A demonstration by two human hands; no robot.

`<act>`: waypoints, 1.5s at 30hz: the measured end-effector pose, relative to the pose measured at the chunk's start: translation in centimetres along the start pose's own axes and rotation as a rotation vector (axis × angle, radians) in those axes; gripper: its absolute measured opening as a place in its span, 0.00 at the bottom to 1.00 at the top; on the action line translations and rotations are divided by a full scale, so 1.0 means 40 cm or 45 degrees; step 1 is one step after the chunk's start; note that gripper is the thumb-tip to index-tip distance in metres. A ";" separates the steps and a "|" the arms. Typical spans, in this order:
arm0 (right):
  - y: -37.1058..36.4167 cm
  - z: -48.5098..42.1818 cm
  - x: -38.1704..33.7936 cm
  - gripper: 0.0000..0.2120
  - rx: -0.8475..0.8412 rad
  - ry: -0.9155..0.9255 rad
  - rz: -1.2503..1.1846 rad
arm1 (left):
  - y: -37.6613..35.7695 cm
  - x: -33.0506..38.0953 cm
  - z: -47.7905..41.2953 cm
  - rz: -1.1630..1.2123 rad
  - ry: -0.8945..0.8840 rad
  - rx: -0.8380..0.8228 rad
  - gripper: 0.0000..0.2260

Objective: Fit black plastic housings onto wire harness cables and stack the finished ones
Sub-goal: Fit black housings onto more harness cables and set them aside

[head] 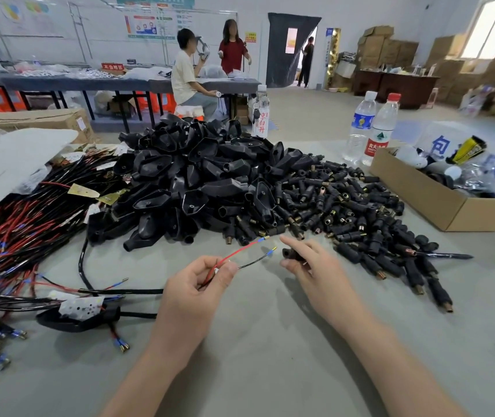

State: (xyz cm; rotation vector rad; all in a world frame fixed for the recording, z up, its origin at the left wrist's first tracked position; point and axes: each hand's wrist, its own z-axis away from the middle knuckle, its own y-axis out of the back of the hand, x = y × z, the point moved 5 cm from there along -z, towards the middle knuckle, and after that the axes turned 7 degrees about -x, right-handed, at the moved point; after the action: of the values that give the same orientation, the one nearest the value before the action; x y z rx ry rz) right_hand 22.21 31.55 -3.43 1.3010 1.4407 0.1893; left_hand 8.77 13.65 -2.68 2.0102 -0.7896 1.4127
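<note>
My left hand [201, 281] pinches a harness cable whose red wire [240, 251] and black wire [256, 260] stick out to the right, each ending in a small brass tip. My right hand [309, 264] holds a small black connector [291, 253] just right of those tips, index finger stretched out. The cable's thick black sheath [83, 266] trails left across the table. A big heap of black plastic housings [192, 179] lies behind my hands. Small black connectors with brass ends [360, 218] spread to its right.
A pile of red and black wire harnesses [14, 245] covers the left side, with one fitted housing [71, 322] near it. An open cardboard box [447, 203] stands at the right, water bottles [371, 127] behind it. People work at a far table [119, 82].
</note>
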 end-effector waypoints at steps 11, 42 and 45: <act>0.007 0.004 -0.022 0.19 -0.026 -0.013 0.058 | -0.005 -0.010 -0.002 -0.094 0.034 -0.045 0.04; -0.012 0.013 -0.049 0.20 -0.154 0.112 0.189 | 0.023 -0.012 -0.012 -0.055 0.060 0.079 0.05; -0.013 0.012 -0.048 0.15 -0.165 -0.070 0.046 | 0.014 -0.012 -0.012 -0.055 0.065 0.040 0.05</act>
State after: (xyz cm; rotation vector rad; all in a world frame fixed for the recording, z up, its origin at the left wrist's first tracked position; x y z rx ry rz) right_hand 21.80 29.64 -2.83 1.2177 1.3373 0.2649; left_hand 7.93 13.68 -2.95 1.9946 -0.7019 1.4538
